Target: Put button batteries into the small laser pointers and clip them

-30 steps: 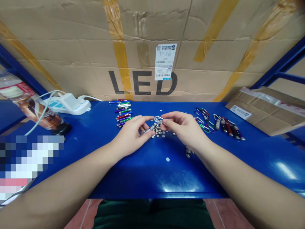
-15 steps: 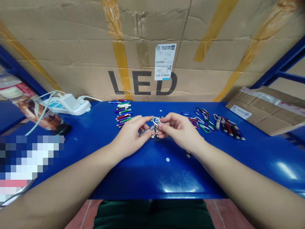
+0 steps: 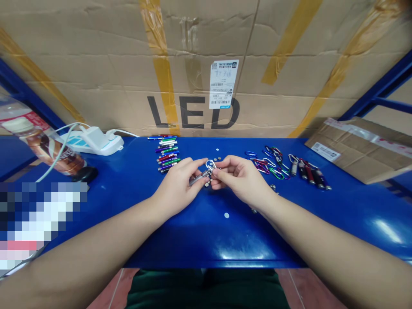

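Observation:
A slim silver flashlight tube lies in my left hand, pinched between thumb and fingers. My right hand grips a silver carabiner at its right side, close against the end of the tube. Whether the two are joined I cannot tell. Small round button cells lie on the blue table beneath and behind my fingers, partly hidden by them. To the left rear is a stack of coloured metal tubes.
Loose coloured carabiners lie right of my hands, beside several flashlights with carabiners. A carton stands far right; a large LED-marked box backs the table. At left are a power strip and a drink bottle.
The carabiner has tilted slightly and sits a little lower against the tube end. My right hand has shifted slightly down; my left hand has barely moved.

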A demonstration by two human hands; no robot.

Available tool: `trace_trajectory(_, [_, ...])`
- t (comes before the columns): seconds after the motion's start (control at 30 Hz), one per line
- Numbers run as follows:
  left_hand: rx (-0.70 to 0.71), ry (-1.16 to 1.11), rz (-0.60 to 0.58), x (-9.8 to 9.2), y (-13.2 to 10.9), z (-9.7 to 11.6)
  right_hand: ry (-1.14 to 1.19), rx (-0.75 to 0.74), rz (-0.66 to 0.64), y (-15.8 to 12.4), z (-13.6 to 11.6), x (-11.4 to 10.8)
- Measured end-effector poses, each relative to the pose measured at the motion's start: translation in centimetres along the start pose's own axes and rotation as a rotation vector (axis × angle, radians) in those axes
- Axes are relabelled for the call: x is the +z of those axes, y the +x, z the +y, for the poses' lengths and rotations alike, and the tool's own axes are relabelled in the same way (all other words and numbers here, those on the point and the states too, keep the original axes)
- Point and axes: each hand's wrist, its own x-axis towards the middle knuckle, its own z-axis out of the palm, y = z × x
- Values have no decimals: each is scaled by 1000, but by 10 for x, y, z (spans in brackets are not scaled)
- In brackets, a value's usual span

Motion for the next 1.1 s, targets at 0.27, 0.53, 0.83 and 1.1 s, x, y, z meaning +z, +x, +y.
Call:
trace_trajectory(0.27, [56, 50, 1, -6, 5, 1, -124, 104, -84, -3, 0, 4])
trace_trajectory(0.53, [107, 58, -21, -9, 7, -3, -181, 185, -195, -4, -21, -10])
trace_trajectory(0.83, [150, -12, -157, -15, 7, -1, -169, 74, -8, 0, -28, -26])
trace_trajectory(1.1, [126, -86, -153, -16, 9, 3, -121, 34, -95, 1, -21, -19])
